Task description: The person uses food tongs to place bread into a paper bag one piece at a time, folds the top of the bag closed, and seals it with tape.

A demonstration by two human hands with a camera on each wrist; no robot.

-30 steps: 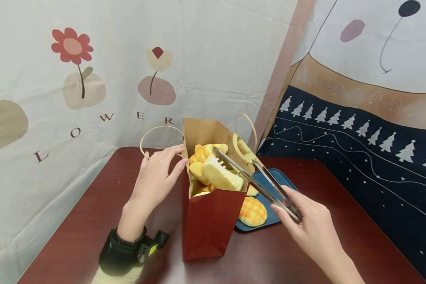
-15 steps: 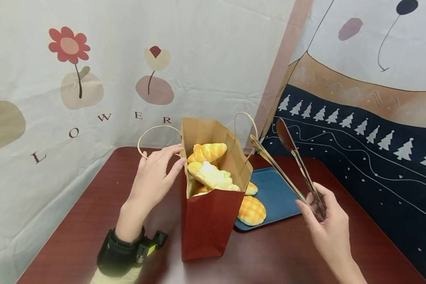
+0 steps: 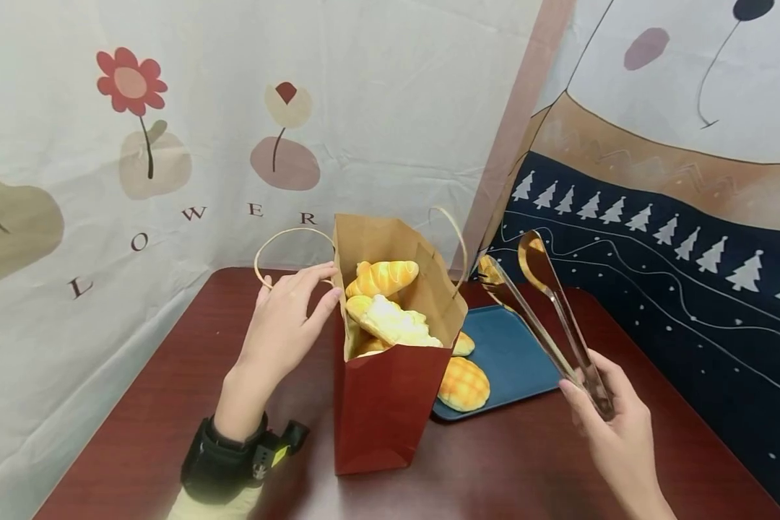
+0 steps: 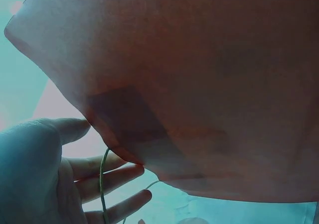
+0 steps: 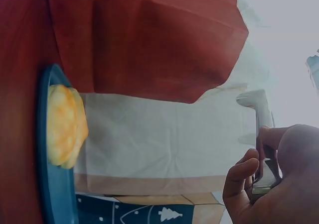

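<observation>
A tall red paper bag [image 3: 380, 412] with a brown inside stands on the table. In it lie a croissant-shaped bread [image 3: 390, 276], a pale cream-topped bread [image 3: 399, 323] and other rolls partly hidden below. My left hand [image 3: 279, 325] touches the bag's left rim with fingertips and thumb, fingers fairly straight. One string handle [image 4: 102, 184] loops past those fingers in the left wrist view. My right hand [image 3: 614, 426] grips metal tongs [image 3: 575, 339] near their joined end. The tongs' arms are spread with nothing between them, to the right of the bag and over the tray.
A blue tray [image 3: 507, 354] lies right of the bag, partly behind it. On it are a round checkered bun [image 3: 464, 384] and another bread [image 3: 463, 344], half hidden by the bag. Printed cloths hang behind the dark red table [image 3: 188, 375].
The tongs let go of the cream-topped bread, which now rests in the bag. My right hand has drawn back right with the tongs spread. The left hand stays at the rim.
</observation>
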